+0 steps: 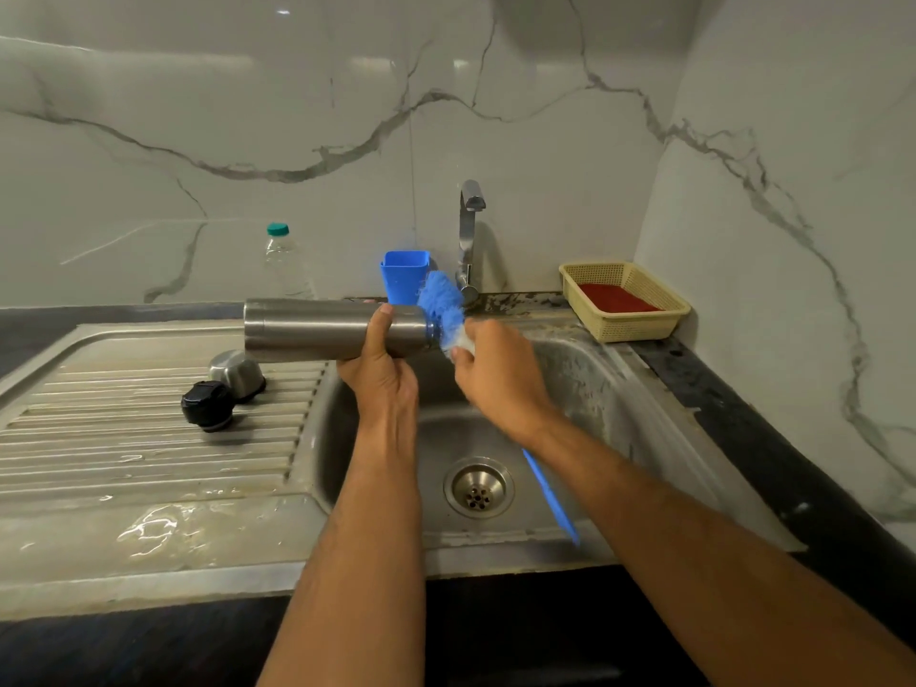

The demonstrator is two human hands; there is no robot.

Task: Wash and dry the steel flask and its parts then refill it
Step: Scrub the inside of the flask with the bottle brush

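The steel flask, a smooth brushed-metal cylinder, was held lying on its side above the left edge of the sink basin, with its narrow mouth turned to the right. It was gripped near the neck by the left hand, the thumb laid over the front of the body and the fingers curled behind. A bottle brush with fluffy blue bristles was held by the right hand, whose fingers were closed round it just below the bristle head; the bristles were touching the mouth of the flask, and the flat blue handle was seen under the right forearm. On the ribbed, wet steel draining board a rounded steel cup lid was placed upside down, and a black plastic stopper was lying just beside it, in front. Behind the sink a square blue plastic cup, a chrome tap, a clear plastic bottle with a green cap and a cream woven-pattern basket holding something red were seen against the marble wall.
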